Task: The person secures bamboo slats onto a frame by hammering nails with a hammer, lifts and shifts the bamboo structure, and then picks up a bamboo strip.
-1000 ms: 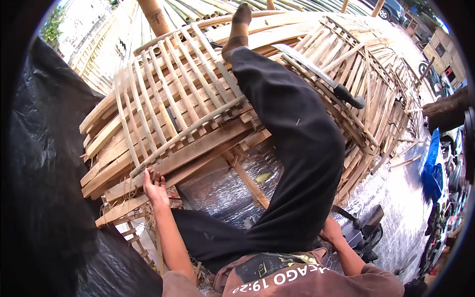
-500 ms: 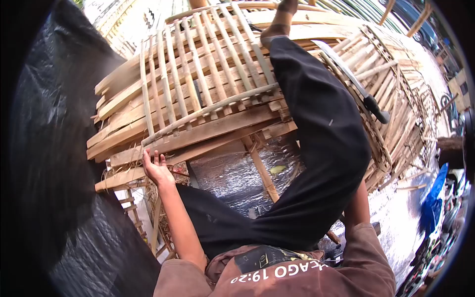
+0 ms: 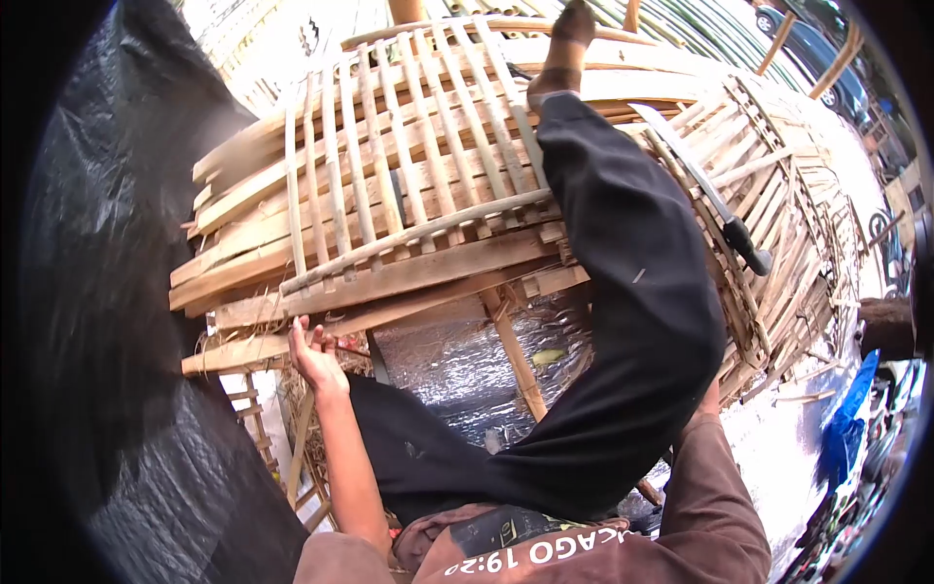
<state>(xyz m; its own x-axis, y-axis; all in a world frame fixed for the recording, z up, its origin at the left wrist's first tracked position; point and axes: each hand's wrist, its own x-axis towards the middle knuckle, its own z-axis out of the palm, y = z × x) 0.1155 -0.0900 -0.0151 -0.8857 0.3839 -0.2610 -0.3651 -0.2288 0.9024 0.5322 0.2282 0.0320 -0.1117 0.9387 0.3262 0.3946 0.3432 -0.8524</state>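
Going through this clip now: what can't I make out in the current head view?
- Right hand, head view: hidden behind the raised leg; whether it holds anything cannot be told.
- Left hand, head view: overlaps the lower plank, so contact is unclear.
- Shirt lettering, head view: one end is lost in folds.
- Clutter at far right, head view: too small and blurred.

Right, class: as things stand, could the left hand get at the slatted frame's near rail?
Probably yes. The left hand appears empty and is just below the left end of the near rail; a plank runs between them, but nothing covers that end.
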